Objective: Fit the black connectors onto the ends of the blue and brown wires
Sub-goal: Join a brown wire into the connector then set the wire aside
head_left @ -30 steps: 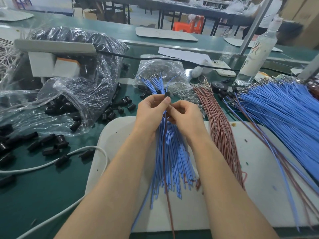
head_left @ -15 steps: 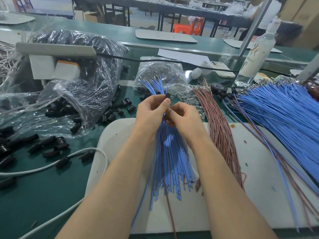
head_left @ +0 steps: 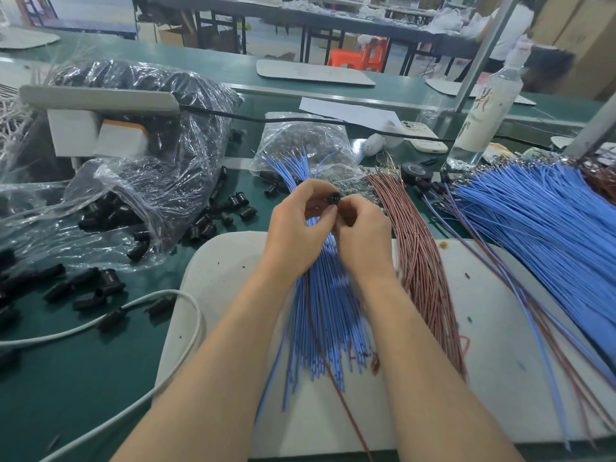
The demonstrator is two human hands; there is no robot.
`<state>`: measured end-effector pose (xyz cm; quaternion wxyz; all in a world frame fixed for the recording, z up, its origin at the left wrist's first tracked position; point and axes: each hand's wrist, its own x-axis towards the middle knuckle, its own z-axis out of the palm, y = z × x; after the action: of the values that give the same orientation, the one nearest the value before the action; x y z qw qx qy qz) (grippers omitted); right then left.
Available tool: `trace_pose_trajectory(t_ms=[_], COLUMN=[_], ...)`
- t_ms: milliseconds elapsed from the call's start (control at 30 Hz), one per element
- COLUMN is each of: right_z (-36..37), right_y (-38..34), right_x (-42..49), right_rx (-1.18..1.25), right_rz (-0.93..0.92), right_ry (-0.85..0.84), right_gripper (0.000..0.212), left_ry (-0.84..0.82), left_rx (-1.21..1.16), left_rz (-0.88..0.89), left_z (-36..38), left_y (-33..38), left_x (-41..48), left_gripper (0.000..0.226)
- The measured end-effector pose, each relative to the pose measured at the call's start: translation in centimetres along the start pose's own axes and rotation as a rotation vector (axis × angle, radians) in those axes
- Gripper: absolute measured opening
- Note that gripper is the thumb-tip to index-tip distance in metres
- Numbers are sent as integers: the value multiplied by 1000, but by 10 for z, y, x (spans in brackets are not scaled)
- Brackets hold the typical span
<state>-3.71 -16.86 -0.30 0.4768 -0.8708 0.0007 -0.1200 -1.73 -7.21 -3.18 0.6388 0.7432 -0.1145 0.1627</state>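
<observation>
— What's nearest you?
— My forearms cross the board [head_left: 233,328], over the blue wires [head_left: 330,328] with one brown wire [head_left: 319,348] among them.
— And the hands?
— My left hand [head_left: 296,235] and right hand [head_left: 361,241] meet above the wires' far end, and the curled fingertips of both pinch one connector [head_left: 334,197]. I cannot tell which wire enters it.
— Beyond?
— The brown bundle [head_left: 420,261] is just right, and loose connectors [head_left: 233,208] lie by the bag [head_left: 150,145] on the left.
</observation>
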Motion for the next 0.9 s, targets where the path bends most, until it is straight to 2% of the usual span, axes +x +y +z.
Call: trace_pose_trajectory(t_ms=[333,900], right_z=[1,7], right_y=[4,10], right_x=[2,3], right_rx=[-46,-111], right_rz=[-19,-83], right_ry=[25,34], right_gripper=[17,17], left_ry=[-12,27], left_rx=[-20,-67], left_rz=[-1,-98], left_z=[1,-1], left_y=[2,-3], left_x=[-3,0], left_gripper=[27,22])
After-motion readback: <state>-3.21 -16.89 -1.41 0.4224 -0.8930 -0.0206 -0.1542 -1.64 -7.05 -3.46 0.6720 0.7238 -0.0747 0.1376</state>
